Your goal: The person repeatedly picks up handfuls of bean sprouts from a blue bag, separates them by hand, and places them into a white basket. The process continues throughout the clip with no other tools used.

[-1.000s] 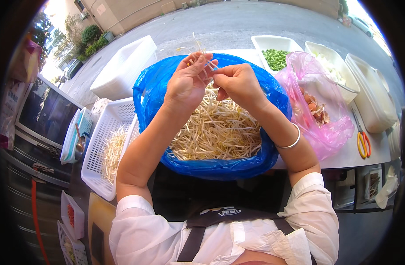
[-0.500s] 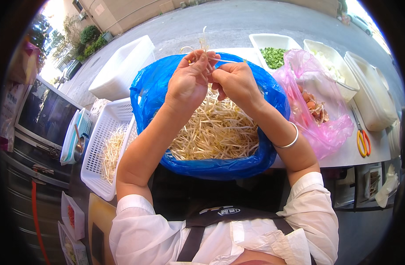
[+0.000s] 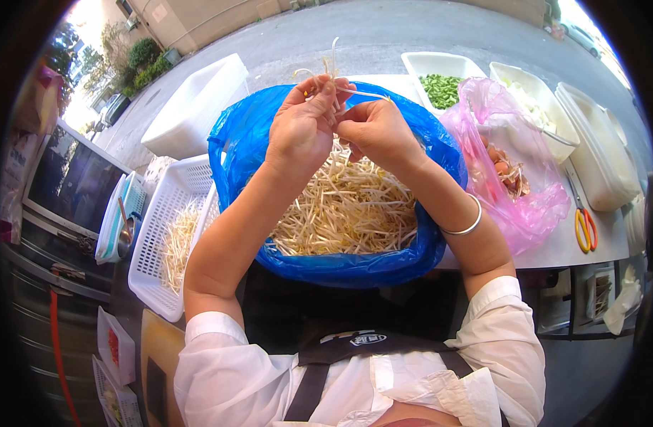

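A blue plastic bag (image 3: pixel 234 128) lies open before me, filled with a heap of pale bean sprouts (image 3: pixel 348 206). Above its far part my two hands meet. My left hand (image 3: pixel 303 121) is closed around a few bean sprouts (image 3: pixel 333 65), whose thin ends stick up past the fingertips. Close beside it, my right hand (image 3: pixel 376 127) is pinched, its fingertips partly hidden behind the knuckles; one sprout stretches over it from the left fingers. Whether that pinch holds a sprout or a bit of one cannot be seen. A white perforated basket (image 3: pixel 147 263) at left contains more sprouts (image 3: pixel 178 245).
Stacked white tubs (image 3: pixel 198 107) stand at the back left. Toward the right are a tub of chopped greens (image 3: pixel 440 91), a pink plastic bag (image 3: pixel 529 213) with brownish peelings, a tub of white pieces (image 3: pixel 533 107) and orange-handled scissors (image 3: pixel 586 229). Small trays (image 3: pixel 118 349) sit lower left.
My right hand has shifted slightly left and down, against the left hand. The sprout ends above my left fingers stand a little higher. The bag and basket look nearly unchanged.
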The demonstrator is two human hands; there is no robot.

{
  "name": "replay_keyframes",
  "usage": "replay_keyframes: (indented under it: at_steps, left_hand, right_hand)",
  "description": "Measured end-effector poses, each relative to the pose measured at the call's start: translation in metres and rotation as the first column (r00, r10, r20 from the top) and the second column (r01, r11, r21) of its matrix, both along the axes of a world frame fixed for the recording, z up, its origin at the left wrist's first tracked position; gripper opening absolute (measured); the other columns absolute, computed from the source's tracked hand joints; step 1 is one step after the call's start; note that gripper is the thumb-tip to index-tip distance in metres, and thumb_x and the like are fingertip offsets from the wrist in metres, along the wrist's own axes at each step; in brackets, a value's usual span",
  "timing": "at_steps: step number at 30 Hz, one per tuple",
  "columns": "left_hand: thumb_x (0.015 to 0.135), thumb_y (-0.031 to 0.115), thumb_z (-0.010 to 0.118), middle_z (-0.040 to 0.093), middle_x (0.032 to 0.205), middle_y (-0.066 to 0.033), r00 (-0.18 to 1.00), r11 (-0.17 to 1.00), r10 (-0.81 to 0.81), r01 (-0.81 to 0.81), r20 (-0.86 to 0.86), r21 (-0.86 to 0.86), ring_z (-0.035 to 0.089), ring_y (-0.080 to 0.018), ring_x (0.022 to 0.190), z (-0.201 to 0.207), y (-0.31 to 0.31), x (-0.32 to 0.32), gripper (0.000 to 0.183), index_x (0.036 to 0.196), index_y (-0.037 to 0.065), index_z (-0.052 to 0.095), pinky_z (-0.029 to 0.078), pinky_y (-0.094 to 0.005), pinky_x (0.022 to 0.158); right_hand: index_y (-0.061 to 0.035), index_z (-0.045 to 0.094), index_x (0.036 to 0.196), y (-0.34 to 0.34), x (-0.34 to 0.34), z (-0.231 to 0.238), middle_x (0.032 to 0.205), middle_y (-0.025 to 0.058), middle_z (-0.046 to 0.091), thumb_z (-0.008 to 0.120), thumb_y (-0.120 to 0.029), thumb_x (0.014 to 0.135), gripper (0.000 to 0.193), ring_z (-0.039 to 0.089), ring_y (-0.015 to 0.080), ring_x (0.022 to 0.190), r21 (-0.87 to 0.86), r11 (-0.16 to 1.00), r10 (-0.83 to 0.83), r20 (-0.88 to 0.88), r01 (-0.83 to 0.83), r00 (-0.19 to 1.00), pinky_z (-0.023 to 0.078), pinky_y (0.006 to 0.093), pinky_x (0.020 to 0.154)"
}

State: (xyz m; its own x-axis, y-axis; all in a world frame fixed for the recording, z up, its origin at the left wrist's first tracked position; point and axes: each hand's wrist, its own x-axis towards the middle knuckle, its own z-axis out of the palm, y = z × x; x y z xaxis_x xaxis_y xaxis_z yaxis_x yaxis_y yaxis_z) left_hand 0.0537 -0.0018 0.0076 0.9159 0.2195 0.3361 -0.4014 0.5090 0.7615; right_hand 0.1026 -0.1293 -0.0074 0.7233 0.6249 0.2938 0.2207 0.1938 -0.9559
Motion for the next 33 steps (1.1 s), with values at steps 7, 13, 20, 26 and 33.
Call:
replay_keyframes:
  at_steps: [7,13,20,26,33]
  left_hand:
    - [0.093,0.004,0.052,0.062,0.105,-0.0143,0.994,1.000,-0.006,0.003,-0.107,-0.026,0.059,-0.0282,0.101,0.011,0.015,-0.014,0.011,0.103,0.004,0.056,0.049,-0.0401,0.087]
    - [0.091,0.003,0.053,0.065,0.098,-0.0155,0.991,0.958,0.082,-0.050,-0.104,0.283,0.062,-0.0258,0.088,0.059,0.125,-0.089,0.020,0.110,0.001,0.057,0.050,-0.0345,0.072]
    - [0.087,0.006,0.061,0.064,0.089,-0.0076,0.498,0.400,0.853,-0.430,-0.157,0.809,0.061,-0.0121,0.073,0.037,0.237,-0.222,0.019,0.105,0.001,0.060,0.050,-0.0248,0.059]
    - [0.063,0.009,0.078,0.062,0.111,-0.0251,0.423,-0.238,0.899,0.687,-0.112,0.687,0.062,-0.0337,0.102,0.032,0.187,-0.229,0.058,0.117,-0.003,0.060,0.047,-0.0338,0.092]
    - [0.076,0.004,0.066,0.062,0.089,-0.0122,0.939,-0.196,0.270,-0.163,0.213,0.967,0.061,-0.0213,0.081,0.028,0.050,-0.110,0.033,0.108,0.001,0.059,0.049,-0.0320,0.072]
  right_hand:
    - [0.0008,0.061,0.067,-0.006,-0.005,0.009,0.064,0.0061,0.059,0.057,-0.010,0.075,0.014,0.055,0.0099,0.052,-0.027,0.999,-0.043,-0.109,0.040,0.993,0.047,0.0232,0.046]
    - [0.0009,0.062,0.073,-0.005,-0.002,0.007,0.068,0.0066,0.060,0.057,-0.006,0.076,0.010,0.055,0.0085,0.052,-0.060,0.998,0.024,-0.096,-0.030,0.995,0.050,0.0242,0.047]
    - [0.0050,0.062,0.086,-0.005,0.005,0.005,0.073,0.0095,0.059,0.053,-0.001,0.077,0.014,0.053,0.0089,0.050,0.062,0.994,0.099,-0.209,-0.088,0.973,0.051,0.0250,0.048]
    - [0.0066,0.062,0.085,-0.004,0.003,0.006,0.073,0.0102,0.059,0.050,0.001,0.077,0.016,0.049,0.0079,0.048,0.131,0.991,0.024,-0.225,0.006,0.974,0.050,0.0254,0.049]
    - [0.0060,0.062,0.087,-0.007,0.003,0.008,0.077,0.0100,0.059,0.050,0.000,0.078,0.017,0.046,0.0067,0.050,0.217,0.965,-0.095,-0.231,0.146,0.968,0.046,0.0247,0.050]
